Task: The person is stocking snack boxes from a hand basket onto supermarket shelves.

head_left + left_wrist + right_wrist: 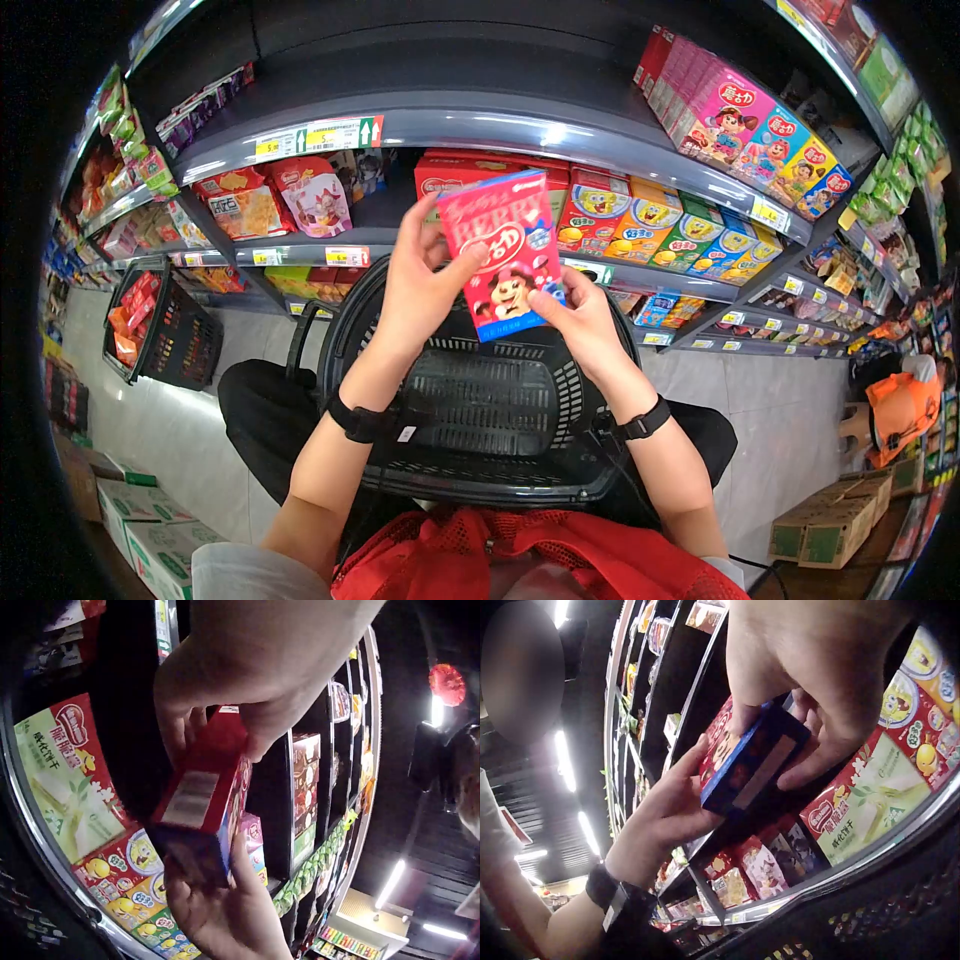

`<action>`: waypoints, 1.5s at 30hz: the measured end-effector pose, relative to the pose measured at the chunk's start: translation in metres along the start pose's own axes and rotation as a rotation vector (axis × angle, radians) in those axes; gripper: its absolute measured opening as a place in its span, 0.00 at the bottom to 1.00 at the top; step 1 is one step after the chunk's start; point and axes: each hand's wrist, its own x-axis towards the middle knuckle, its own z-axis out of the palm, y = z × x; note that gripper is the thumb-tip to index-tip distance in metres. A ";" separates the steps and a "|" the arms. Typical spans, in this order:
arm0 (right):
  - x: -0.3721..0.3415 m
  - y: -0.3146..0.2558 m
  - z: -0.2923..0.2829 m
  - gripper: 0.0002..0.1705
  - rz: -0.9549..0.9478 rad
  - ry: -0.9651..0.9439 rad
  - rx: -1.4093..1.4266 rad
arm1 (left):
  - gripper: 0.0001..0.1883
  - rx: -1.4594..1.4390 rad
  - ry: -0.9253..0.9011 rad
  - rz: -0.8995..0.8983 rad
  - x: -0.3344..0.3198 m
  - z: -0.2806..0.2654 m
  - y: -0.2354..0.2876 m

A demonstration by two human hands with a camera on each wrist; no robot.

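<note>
A red and blue snack box (pixel 515 225) with "BERRY" lettering and a cartoon character is held up in front of the shelf, tilted slightly. My left hand (pixel 423 285) grips its left side, thumb across the front face. At the lower right corner my right hand (pixel 588 322) pinches the box, thumb on the front. The left wrist view shows a barcode label (pixel 193 798) on a narrow red side. In the right wrist view the blue end (pixel 757 761) of the box faces the camera. Below the hands stands a black shopping basket (pixel 480 475) between the knees.
Boxes with a yellow cartoon face (pixel 655 225) line the shelf behind. Pink and other coloured boxes (pixel 735 120) stand on the upper right shelf, snack bags (pixel 315 197) at left. A second basket (pixel 180 335) with red packs sits on the floor left; cartons (pixel 830 520) lie right.
</note>
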 end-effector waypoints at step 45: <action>0.006 -0.005 -0.083 0.20 0.049 0.196 0.524 | 0.19 1.423 -0.821 0.446 0.468 0.229 -0.114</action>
